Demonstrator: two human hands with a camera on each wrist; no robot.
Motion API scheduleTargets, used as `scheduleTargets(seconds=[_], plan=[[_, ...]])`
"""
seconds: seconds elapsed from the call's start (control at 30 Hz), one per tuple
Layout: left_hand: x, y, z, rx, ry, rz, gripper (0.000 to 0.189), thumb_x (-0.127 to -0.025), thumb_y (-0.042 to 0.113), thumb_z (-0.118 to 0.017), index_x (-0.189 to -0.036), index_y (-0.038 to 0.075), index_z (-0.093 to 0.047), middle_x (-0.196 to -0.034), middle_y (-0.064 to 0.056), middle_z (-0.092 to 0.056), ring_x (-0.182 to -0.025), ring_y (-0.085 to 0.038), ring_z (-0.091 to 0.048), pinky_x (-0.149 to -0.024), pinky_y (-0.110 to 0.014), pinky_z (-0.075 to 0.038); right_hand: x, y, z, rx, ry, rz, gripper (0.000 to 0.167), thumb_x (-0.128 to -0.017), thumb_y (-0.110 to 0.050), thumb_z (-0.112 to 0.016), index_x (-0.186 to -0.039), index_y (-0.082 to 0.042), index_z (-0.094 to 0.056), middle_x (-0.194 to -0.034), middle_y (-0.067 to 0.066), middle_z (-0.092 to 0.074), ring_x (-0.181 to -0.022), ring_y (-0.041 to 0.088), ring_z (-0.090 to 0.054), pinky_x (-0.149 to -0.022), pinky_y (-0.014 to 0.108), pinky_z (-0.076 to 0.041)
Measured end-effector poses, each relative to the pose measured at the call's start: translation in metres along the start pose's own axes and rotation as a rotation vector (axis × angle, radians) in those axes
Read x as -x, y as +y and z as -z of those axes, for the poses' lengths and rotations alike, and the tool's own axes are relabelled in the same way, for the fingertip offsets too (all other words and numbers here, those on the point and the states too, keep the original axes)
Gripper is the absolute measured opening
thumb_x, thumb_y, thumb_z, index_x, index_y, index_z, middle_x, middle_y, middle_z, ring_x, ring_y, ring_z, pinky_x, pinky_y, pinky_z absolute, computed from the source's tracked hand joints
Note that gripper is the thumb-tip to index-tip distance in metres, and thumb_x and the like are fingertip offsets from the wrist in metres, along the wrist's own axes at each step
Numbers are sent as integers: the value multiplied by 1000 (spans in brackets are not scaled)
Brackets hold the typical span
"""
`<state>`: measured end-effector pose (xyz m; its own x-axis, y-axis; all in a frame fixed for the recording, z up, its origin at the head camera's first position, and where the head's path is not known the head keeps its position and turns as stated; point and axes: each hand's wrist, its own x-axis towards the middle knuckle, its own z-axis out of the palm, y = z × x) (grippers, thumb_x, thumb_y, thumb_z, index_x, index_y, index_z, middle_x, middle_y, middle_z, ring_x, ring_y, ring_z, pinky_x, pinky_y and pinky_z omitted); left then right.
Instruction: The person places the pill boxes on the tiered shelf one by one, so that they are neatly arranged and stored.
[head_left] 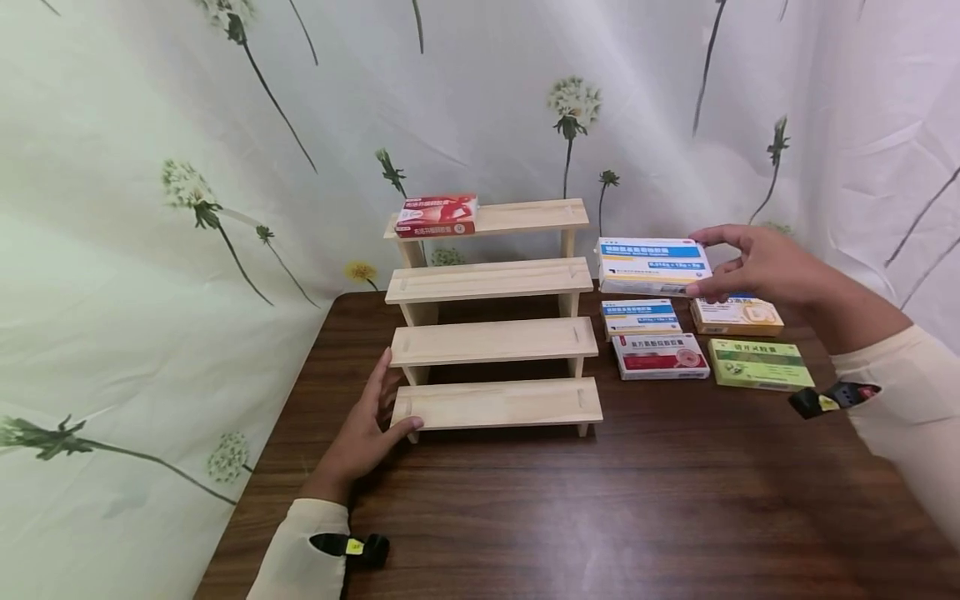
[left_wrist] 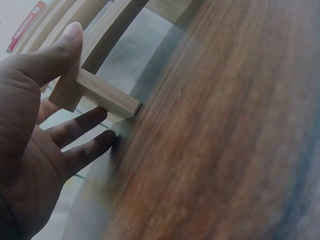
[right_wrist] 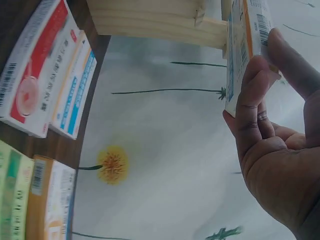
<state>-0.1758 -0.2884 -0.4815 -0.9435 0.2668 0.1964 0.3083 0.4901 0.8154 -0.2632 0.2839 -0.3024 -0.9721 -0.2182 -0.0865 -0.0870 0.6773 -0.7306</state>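
Note:
A blue-and-white medicine box (head_left: 654, 267) is pinched at its right end by my right hand (head_left: 757, 267); in the right wrist view the thumb and fingers hold the box (right_wrist: 250, 40) off the table. My left hand (head_left: 363, 429) rests on the left side of a pale wooden four-step stand (head_left: 495, 404). Its thumb lies on the lowest step and its fingers spread along the side; in the left wrist view the lower fingers (left_wrist: 82, 125) are extended beside the stand's leg (left_wrist: 107, 92). A red-and-white medicine box (head_left: 437, 217) sits on the top step, at the left.
Right of the stand, on the dark wooden table (head_left: 600, 517), lie a second blue-and-white box (head_left: 640, 318), a red-and-silver box (head_left: 660, 357), an orange-and-white box (head_left: 738, 315) and a green box (head_left: 761, 364). A dandelion-print cloth (head_left: 495, 100) hangs behind.

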Motion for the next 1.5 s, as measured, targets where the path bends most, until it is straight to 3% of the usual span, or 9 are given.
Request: scheduleTargets(seconds=[0.17, 0.37, 0.67, 0.9, 1.17, 1.37, 1.5], plan=[[0, -4, -2, 11, -3, -5, 118, -100, 15, -82, -177, 38, 4, -176, -26, -33, -157, -53, -42, -118, -76, -40, -12, -13, -4, 44, -21, -1, 100, -90, -41, -92, -170, -13, -38, -120, 15, -83, -94, 20, -78, -78, 31, -59], [-1, -3, -3, 9, -4, 0, 117, -100, 16, -82, -176, 39, 4, -176, -25, -33, -157, -52, -43, -118, -77, -40, -23, -35, -13, -78, -81, 35, 92, -93, -28, -91, -168, -13, -41, -131, 20, -77, -96, 23, -78, -80, 35, -65], [0, -2, -3, 0, 3, 9, 118, -100, 16, -83, -177, 38, 4, -176, -26, -34, -157, -52, -43, -118, -77, -40, -44, -56, -13, -84, -143, 136, 73, -94, -17, -89, -159, -10, -54, -121, 8, -80, -82, 23, -76, -74, 35, -62], [0, -2, -3, -3, 0, 2, 118, -100, 17, -83, -177, 36, 4, -176, -26, -33, -157, -53, -43, -117, -77, -40, -59, -72, -5, -87, -204, 184, 68, -97, -13, -84, -158, -7, -54, -120, -1, -79, -82, 21, -71, -73, 33, -59], [-1, -1, -3, -5, -3, 5, 118, -100, 18, -82, -176, 38, 5, -176, -26, -33, -158, -53, -42, -117, -78, -40, -75, -91, 1, -115, -150, 211, 67, -96, -17, -86, -156, -7, -57, -122, -1, -76, -83, 21, -70, -75, 32, -59], [-2, -2, -2, 0, -6, 12, 117, -100, 18, -82, -176, 40, 5, -176, -26, -33, -158, -52, -42, -119, -77, -40, -89, -102, -6, -81, -111, 178, 71, -95, -28, -88, -157, -14, -58, -143, 8, -63, -91, 21, -69, -82, 34, -60], [-2, -2, -2, -3, 1, 14, 118, -100, 16, -82, -176, 40, 4, -176, -26, -34, -157, -52, -43, -118, -77, -40, -100, -109, -16, -92, -90, 160, 71, -94, -29, -89, -157, -14, -60, -144, 9, -61, -92, 19, -69, -81, 30, -61]])
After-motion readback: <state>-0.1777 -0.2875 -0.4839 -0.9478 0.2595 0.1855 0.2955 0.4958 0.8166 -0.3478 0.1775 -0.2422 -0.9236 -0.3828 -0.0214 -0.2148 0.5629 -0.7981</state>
